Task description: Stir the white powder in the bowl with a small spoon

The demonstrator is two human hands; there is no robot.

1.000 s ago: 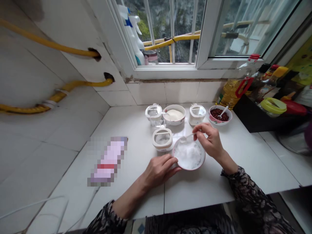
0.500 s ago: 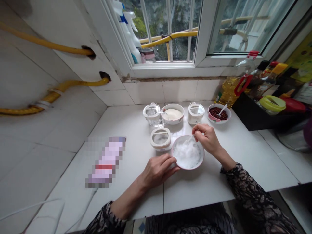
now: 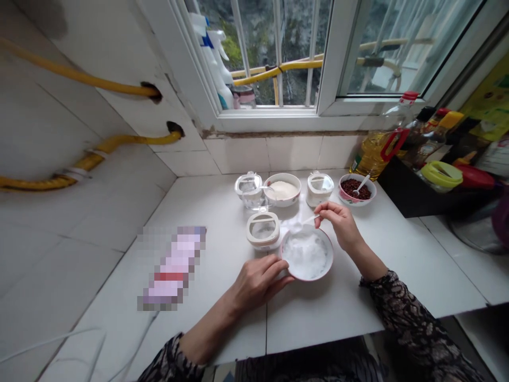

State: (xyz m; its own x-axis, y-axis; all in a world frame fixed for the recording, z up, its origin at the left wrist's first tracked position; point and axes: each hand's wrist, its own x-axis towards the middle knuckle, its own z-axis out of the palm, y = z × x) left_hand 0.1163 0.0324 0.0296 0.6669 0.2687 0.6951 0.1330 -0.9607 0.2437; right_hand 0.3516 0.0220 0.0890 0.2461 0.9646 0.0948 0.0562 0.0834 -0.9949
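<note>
A bowl (image 3: pixel 326 271) of fluffy white grains stands on the white tiled counter. My left hand (image 3: pixel 260 280) grips its left rim, thumb low on the side and fingers at the edge. Between the fingertips of my right hand (image 3: pixel 337 222) is the handle of a small white spoon (image 3: pixel 310 219). The spoon is raised over the far rim of the bowl, with a heap of the white grains on its head. Just behind and left of the bowl sits a clear-lidded jar (image 3: pixel 263 231), its lid closed.
Behind stand a second jar (image 3: pixel 249 190), a bowl of cream-coloured grains (image 3: pixel 282 189), a third jar (image 3: pixel 319 189) and a bowl of dark red bits (image 3: pixel 357 189) with a spoon. An oil bottle (image 3: pixel 379 146) and a black condiment box (image 3: pixel 401 185) are at right. A blurred phone-like object (image 3: pixel 175 268) lies left.
My right hand has lifted the spoon out of the white grains, and its loaded head now hangs above the far rim. My left hand still holds the bowl.
</note>
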